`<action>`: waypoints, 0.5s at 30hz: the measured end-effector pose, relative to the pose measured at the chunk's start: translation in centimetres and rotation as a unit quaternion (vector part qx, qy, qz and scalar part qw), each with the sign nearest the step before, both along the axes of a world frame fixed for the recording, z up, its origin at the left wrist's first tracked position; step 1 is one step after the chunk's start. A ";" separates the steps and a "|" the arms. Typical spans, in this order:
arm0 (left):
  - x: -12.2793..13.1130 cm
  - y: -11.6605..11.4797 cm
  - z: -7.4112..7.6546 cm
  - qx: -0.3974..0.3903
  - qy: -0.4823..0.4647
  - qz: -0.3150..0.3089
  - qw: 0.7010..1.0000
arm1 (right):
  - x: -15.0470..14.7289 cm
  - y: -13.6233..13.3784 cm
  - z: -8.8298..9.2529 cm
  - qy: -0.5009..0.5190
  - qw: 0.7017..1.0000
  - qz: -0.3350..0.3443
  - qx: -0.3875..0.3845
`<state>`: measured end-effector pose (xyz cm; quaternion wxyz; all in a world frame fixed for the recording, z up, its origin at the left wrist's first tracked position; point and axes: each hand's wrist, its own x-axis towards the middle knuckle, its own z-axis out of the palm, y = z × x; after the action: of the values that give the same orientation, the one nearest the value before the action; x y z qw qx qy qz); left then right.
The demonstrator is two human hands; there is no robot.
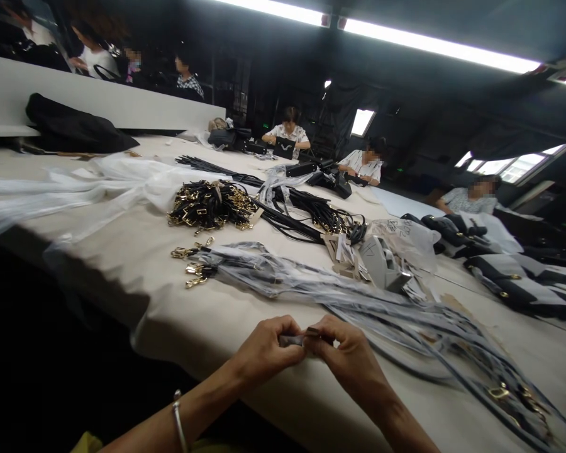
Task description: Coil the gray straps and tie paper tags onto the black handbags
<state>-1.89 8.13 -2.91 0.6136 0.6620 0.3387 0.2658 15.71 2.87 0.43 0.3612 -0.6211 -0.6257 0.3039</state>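
Observation:
At the near edge of a long cream-covered table [136,251], both my hands pinch a small dark strap end [296,340] between them. My left hand [264,352] has its fingers curled shut on the strap's left part, and a thin bangle sits on that wrist. My right hand [349,358] is closed on the strap's right part. Just beyond my hands lies a long bundle of plastic-wrapped dark straps [311,286] with gold clasps [193,267] at its left end.
A heap of black straps with gold buckles [212,204] lies farther back, beside clear plastic bags [89,182]. Dark bags [523,283] rest at the right. Paper tags [353,251] sit mid-table. Several other people work at the far end.

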 end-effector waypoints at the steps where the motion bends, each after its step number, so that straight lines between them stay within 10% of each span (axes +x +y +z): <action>1: 0.1 0.1 -0.1 -0.033 -0.019 -0.012 0.999 | 0.0 0.1 0.2 -0.019 1.000 0.003 0.013; 8: 0.8 0.6 -0.9 -0.131 -0.101 -0.043 0.985 | 0.4 0.8 0.5 0.119 0.987 -0.029 -0.108; 15: 2.0 0.7 -1.0 -0.177 -0.130 -0.030 0.975 | 1.6 0.8 -0.9 0.071 0.997 -0.005 -0.004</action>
<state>0.06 8.88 -3.94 0.7677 0.5124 0.2777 0.2664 17.27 3.68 -0.48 0.4034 -0.6024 -0.5945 0.3479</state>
